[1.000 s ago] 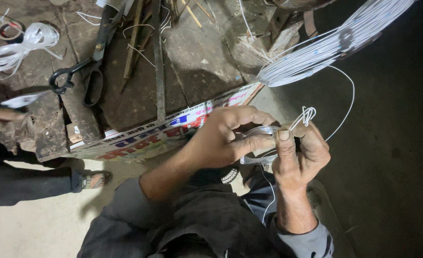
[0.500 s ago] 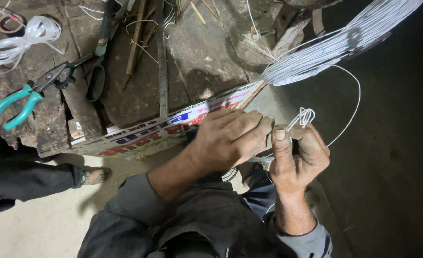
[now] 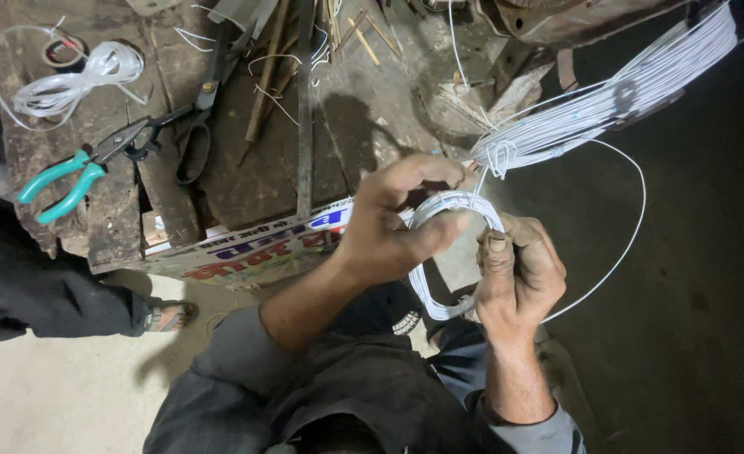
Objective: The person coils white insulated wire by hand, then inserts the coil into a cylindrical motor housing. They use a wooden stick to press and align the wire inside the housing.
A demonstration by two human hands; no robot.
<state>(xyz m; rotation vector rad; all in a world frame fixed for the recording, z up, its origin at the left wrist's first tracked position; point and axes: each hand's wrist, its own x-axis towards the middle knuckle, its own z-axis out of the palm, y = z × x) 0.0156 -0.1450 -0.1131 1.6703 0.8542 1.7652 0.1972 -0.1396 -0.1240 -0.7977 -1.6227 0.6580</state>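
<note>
My left hand (image 3: 401, 220) and my right hand (image 3: 519, 273) both grip a small coil of white wire (image 3: 439, 256) held in front of my lap. The left thumb and fingers close over the coil's upper left side; the right fist pinches its right side. A single strand (image 3: 632, 227) loops out to the right and runs up to a large bundle of white wire (image 3: 607, 105) stretching to the upper right.
A worn wooden workbench (image 3: 246, 168) lies ahead with teal-handled pliers (image 3: 69, 181), black scissors (image 3: 182, 139), a smaller white wire coil (image 3: 73, 80), a tape roll (image 3: 59, 50) and wooden sticks. Another person's dark-clothed leg and sandalled foot (image 3: 166, 317) are at the left.
The small wire loop between my hands has opened into a larger coil. The other person's hand left the bench and the teal pliers now lie on it.
</note>
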